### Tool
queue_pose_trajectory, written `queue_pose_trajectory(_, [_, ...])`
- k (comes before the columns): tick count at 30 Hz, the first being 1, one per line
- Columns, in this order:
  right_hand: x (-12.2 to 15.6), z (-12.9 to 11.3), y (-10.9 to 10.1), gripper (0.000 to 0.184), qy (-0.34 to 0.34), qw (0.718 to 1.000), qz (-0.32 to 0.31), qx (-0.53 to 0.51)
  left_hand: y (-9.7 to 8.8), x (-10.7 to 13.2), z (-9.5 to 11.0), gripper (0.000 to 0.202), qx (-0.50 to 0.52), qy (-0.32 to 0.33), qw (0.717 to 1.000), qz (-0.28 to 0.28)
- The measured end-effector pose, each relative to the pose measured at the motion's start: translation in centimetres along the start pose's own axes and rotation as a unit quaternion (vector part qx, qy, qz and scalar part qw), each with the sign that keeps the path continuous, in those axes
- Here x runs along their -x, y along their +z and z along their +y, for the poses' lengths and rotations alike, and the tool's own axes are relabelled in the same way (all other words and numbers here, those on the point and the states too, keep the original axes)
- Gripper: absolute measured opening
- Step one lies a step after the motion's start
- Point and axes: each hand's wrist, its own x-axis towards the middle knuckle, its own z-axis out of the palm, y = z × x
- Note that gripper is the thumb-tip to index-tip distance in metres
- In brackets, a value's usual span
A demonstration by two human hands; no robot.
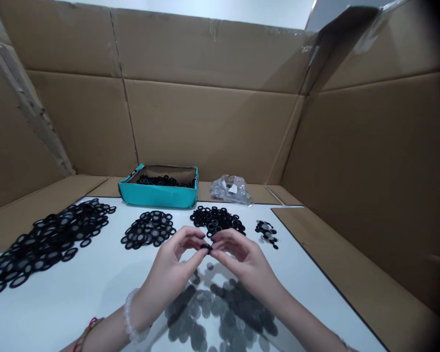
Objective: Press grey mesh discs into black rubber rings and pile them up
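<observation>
The left hand [168, 259] and the right hand [244, 259] are holding a small black ring [206, 248] between their fingertips. Both hands are closed narrowly on it, and the fingers are partly hiding the ring. The reference landmark is an open teal rectangular box [157, 195], which is standing at the far edge of a white flat surface [77, 313]. The box is containing a shallow layer of loose black rings [165, 181]. A clear plastic bag [230, 189] holding silver-grey discs is lying just right of the box. Toward the hands from the box, a heap of black rings with grey centres [148, 229] is resting on the surface. A similar heap [216, 220] is lying to its right, and a smaller heap [266, 233] is lying farther right. The largest heap [51, 244] is spreading left of the box. Flat grey discs [220, 313] are lying below the hands, farthest from the box. Tan corrugated cardboard panels [205, 127] are standing behind the box.
</observation>
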Motion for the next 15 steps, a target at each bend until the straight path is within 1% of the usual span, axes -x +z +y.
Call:
queue_pose_trajectory(3, [0.21,-0.01,0.11,0.009,-0.019,0.998,0.002,0.056,0.05,0.04,-0.16,0.013,-0.008,0.011,1.0,0.014])
queue_pose_trajectory(5, [0.3,-0.08,0.08,0.006,-0.023,0.996,0.002,0.084,0.07,0.15,-0.05,0.013,-0.033,0.029,0.999,0.022])
queue_pose_trajectory(10, [0.41,-0.19,0.06,0.007,-0.037,0.993,0.015,0.11,0.09,0.49,0.32,0.011,-0.12,0.064,0.99,0.033])
queue_pose_trajectory(15, [0.52,-0.14,0.2,0.007,-0.044,0.992,0.024,0.114,0.01,0.54,0.52,0.011,-0.146,0.075,0.986,0.035])
